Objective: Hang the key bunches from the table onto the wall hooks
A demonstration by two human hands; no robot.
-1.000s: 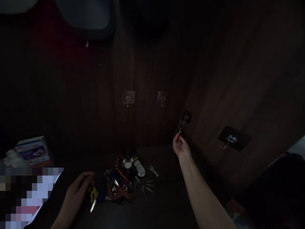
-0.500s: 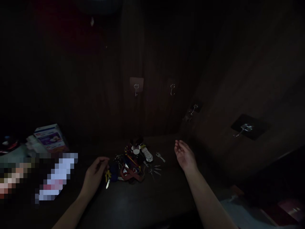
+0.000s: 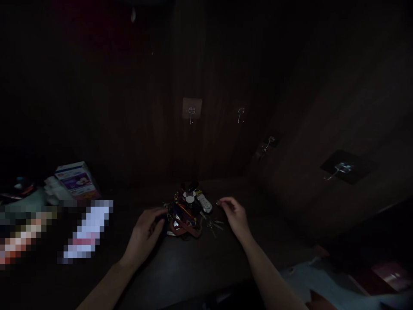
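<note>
A tangled pile of keys, straps and charms (image 3: pixel 185 224) lies on the dark surface, with a brown-red strap along its front and a white mouse-head charm (image 3: pixel 189 197) on top. A pale fob with buttons (image 3: pixel 205 203) rests at its right side. My left hand (image 3: pixel 145 232) is at the pile's left edge, its index finger stretched to it and the thumb apart. My right hand (image 3: pixel 237 217) pinches the end of a small silver key (image 3: pixel 218 203) to the right of the fob. Below that, several keys fan out on a ring (image 3: pixel 213 224).
Metal hooks line the dark panel: one on a pale pad (image 3: pixel 192 110), a second (image 3: pixel 241 115), a third with something dim hanging (image 3: pixel 269 142), and one on a black pad (image 3: pixel 343 168). Boxes (image 3: pixel 77 180) stand left. Light cloth (image 3: pixel 316 280) lies lower right.
My right hand has moved left and closed its fingertips on the loose key. My left hand has shifted right against the pile, covering the yellow and blue items there. The view has shifted slightly.
</note>
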